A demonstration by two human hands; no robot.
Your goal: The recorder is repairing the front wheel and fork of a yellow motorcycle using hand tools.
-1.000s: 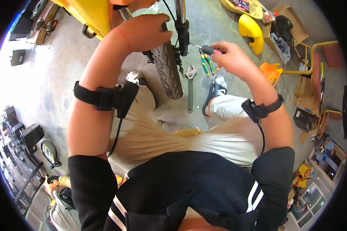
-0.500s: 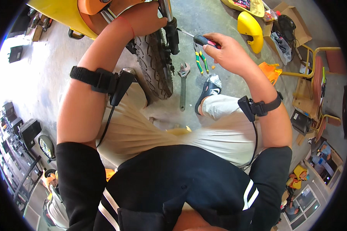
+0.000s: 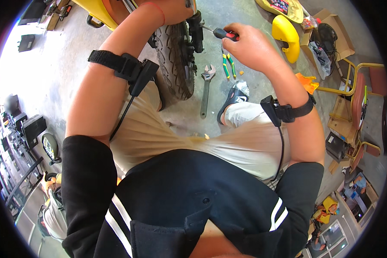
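My right hand is closed round the black and red handle of a screwdriver. Its metal shaft points left, and the tip meets the side of the black lower fork leg, though the exact contact point is too small to make out. At the top edge my left hand is wrapped against the upper part of that fork leg, its far fingers hidden. Below it stands a knobby front tyre. Pliers with green and yellow handles and an adjustable wrench lie on the floor nearby.
A yellow fender lies to the right, near an open cardboard box and a gold-framed chair. Yellow bodywork sits at the upper left. My shoe rests beside the wrench.
The view has shifted, so the wheel and tools appear slightly right and the wheel higher. The screwdriver stays in my right hand at the fork leg; the left hand still holds the fork.
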